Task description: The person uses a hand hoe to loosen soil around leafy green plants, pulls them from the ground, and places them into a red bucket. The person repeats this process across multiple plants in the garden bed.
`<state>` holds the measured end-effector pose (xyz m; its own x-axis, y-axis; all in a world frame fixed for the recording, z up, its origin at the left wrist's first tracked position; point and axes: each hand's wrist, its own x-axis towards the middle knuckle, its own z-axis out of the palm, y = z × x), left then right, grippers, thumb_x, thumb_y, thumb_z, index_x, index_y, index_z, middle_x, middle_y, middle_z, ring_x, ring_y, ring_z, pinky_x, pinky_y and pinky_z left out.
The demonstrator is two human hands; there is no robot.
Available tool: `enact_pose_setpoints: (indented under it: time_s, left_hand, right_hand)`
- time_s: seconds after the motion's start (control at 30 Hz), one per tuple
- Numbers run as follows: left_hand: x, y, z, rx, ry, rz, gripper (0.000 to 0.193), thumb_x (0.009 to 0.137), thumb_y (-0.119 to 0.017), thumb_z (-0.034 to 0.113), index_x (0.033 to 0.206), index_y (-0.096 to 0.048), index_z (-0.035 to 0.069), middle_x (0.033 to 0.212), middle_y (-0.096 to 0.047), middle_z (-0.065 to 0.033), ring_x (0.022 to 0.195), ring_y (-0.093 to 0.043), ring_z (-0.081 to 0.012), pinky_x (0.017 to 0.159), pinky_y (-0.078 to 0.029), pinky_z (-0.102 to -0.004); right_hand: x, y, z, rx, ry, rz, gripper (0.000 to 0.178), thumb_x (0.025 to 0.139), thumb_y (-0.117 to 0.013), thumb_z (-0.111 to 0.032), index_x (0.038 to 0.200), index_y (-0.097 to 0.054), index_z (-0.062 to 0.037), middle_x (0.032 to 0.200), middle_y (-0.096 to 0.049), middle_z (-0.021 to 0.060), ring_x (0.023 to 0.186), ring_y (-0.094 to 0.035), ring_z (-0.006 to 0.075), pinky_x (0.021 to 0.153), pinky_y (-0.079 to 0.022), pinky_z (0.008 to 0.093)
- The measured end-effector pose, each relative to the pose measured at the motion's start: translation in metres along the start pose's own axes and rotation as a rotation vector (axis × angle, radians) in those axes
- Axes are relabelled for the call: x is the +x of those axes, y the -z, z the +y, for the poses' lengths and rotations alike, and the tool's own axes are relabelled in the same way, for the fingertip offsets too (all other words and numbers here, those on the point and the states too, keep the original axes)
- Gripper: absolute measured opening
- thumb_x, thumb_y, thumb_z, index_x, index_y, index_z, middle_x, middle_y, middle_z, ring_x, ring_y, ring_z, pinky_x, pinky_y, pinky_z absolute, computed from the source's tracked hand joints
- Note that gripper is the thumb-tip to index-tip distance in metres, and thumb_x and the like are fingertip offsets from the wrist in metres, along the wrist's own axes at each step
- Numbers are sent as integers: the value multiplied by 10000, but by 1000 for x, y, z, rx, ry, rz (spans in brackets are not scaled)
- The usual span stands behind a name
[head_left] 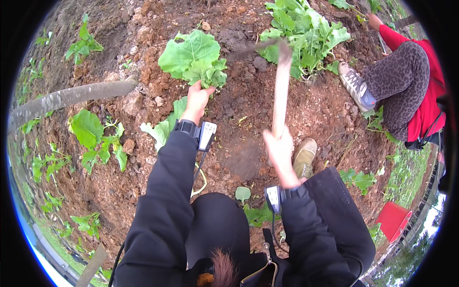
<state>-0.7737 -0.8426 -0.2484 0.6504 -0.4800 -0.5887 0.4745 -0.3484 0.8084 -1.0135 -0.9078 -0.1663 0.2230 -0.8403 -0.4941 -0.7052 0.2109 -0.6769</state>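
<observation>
My left hand (196, 103) is closed round the stems of a leafy green plant (192, 53), its broad leaves spreading beyond my fingers. Gripped in my right hand (280, 150) is a hand hoe (281, 93) with a pale wooden handle. The handle points away from me, and a dark, motion-blurred blade (251, 49) reaches left from its far end, above the soil. Another large leaf (165, 126) lies beside my left wrist. Past the hoe head, a heap of leafy greens (308, 38) rests on the ground, its near edge partly behind the tool.
Reddish, lumpy soil (239, 158) surrounds me. A grey pole (71, 98) juts in from the left above young plants (95, 138). At right crouches another person in a red top (430, 86), one shoe (356, 86) near the heap. A red bucket (393, 221) stands at lower right.
</observation>
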Motion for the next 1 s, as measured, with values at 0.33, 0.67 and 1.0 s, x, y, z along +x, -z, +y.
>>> enact_pose_setpoints:
  time_s: [0.33,0.67,1.0]
  left_hand:
    - [-13,12,-37,46,-19,45,340,774,-640,30,1102,-557,-4,1071,-607,-43,977,-538,-145,881,-387,-271]
    - [-16,10,-40,-190,-90,53,342,722,-639,-24,1059,-589,9,1016,-624,-53,955,-558,-152,859,-407,-279]
    - [-14,14,-36,-240,-61,46,406,730,-602,-30,1133,-558,-6,1065,-613,-57,967,-556,-154,880,-399,-275]
  right_hand:
    - [18,-96,-25,402,-161,-296,227,767,-621,-115,855,-439,-13,589,-512,53,378,-489,135,330,-402,292]
    - [3,-23,-35,106,417,-39,291,815,-643,-255,926,-510,-20,680,-575,67,586,-571,162,549,-471,294]
    - [6,-10,0,-780,436,-129,318,774,-618,-232,960,-423,-62,679,-606,190,645,-615,374,577,-498,449]
